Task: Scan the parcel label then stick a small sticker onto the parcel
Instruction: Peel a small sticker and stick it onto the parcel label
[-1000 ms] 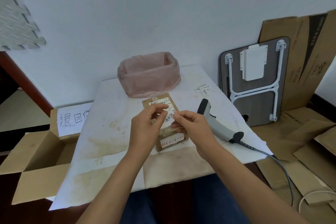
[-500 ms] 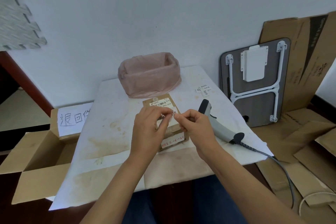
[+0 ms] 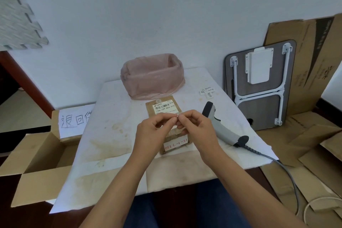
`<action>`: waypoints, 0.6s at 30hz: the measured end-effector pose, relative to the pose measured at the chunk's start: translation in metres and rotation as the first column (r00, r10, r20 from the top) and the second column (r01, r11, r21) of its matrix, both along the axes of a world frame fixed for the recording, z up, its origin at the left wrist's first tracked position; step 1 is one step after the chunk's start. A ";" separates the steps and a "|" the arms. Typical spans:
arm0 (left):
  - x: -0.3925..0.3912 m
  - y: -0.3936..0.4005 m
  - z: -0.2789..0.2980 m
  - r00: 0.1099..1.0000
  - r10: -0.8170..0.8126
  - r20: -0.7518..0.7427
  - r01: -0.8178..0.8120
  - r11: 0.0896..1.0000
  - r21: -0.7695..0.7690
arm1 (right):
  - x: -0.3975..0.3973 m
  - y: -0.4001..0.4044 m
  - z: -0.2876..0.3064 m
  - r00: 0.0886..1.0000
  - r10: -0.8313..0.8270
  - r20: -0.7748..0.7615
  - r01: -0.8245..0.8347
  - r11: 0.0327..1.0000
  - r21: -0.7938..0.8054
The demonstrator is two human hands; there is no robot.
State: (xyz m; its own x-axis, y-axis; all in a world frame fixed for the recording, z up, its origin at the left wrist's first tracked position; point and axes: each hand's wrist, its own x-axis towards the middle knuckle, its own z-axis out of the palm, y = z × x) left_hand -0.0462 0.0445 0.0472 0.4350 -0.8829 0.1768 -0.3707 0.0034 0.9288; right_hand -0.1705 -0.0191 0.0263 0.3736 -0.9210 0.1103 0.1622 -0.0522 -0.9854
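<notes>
Parcel: brown cardboard parcel (image 3: 160,104) with a white barcode label, flat on the white-covered desk (image 3: 111,135), just in front of the pink plastic-lined bin (image 3: 152,76); its middle is hidden by the hands
Sticker: small white sticker (image 3: 177,115), pinched between both hands above the parcel
Left hand (image 3: 152,131): fingers curled, thumb and forefinger pinching the sticker
Right hand (image 3: 199,127): fingers curled, pinching the same sticker; fingertips meet the left's
Scanner: grey handheld barcode scanner (image 3: 222,126) lying on the desk just right of the right hand; cable trails off the edge
Beside desk: open brown cardboard box (image 3: 37,163) at left; loose small white stickers (image 3: 207,91) near the desk's far right

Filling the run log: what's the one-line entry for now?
stage: peeling sticker | left hand, right hand: pinching it | parcel: on table | scanner: set down
</notes>
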 end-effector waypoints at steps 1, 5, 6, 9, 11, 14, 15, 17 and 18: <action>0.000 0.000 0.000 1.000 -0.003 -0.014 0.003 1.000 0.003 | 0.000 -0.001 0.000 1.000 -0.004 0.013 0.004 1.000 0.007; -0.001 0.001 0.002 0.999 -0.010 -0.041 0.010 1.000 -0.004 | -0.001 -0.001 -0.001 1.000 -0.012 0.026 0.012 1.000 0.012; -0.001 0.001 0.002 0.999 -0.010 -0.044 0.010 1.000 -0.001 | -0.001 -0.001 -0.001 1.000 -0.014 0.026 0.014 1.000 0.011; -0.001 0.001 0.002 1.000 -0.010 -0.026 0.011 1.000 0.017 | -0.002 -0.001 -0.001 1.000 -0.022 0.013 0.022 1.000 0.009; -0.001 0.001 0.002 1.000 -0.010 -0.006 0.010 1.000 0.027 | -0.003 -0.002 -0.001 1.000 -0.029 -0.004 0.029 1.000 0.007; -0.001 0.001 0.003 0.998 0.004 0.057 -0.006 1.000 0.028 | -0.003 -0.002 0.001 0.999 -0.035 -0.029 0.035 0.999 0.001; -0.001 0.001 0.003 0.996 0.013 0.093 -0.015 1.000 0.021 | -0.003 -0.002 0.001 0.999 -0.035 -0.041 0.035 0.999 -0.001; -0.002 0.001 0.003 0.986 0.023 0.167 -0.023 1.000 -0.002 | -0.003 -0.002 0.001 0.997 -0.037 -0.061 0.036 0.999 -0.007; -0.003 0.000 0.002 0.979 0.023 0.204 -0.021 1.000 -0.011 | -0.003 -0.002 0.001 0.997 -0.038 -0.064 0.037 0.999 -0.011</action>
